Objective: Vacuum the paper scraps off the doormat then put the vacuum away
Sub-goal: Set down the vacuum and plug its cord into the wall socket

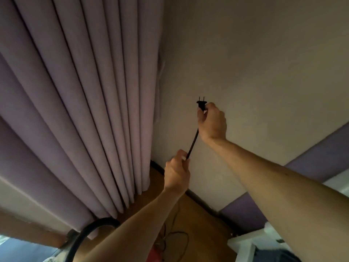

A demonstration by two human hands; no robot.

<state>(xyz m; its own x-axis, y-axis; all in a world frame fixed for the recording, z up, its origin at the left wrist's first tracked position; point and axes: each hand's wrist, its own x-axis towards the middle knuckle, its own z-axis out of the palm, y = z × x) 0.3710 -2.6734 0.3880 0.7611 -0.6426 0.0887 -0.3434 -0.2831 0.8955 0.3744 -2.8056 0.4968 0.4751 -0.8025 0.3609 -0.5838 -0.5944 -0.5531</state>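
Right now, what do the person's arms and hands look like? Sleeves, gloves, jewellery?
Both forearms are bare up to the frame edge, with no sleeve showing. The left hand and right hand wear no gloves. No watch, bracelet or ring shows on the sides facing the camera. The left thumbnail looks short and plain. No markings can be made out.

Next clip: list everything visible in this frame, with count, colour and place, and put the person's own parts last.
Two-pin power plug: one, black, held up against the wall.
Power cord: one, black, running between both hands.
Pleated fabric curtain: one, mauve, left half.
Plain wall: one, beige, right half.
Curved vacuum hose: one, black, bottom left.
Wooden floor: brown, bottom centre.
Right hand: fingers pinching the plug.
Left hand: gripping the cord lower down.
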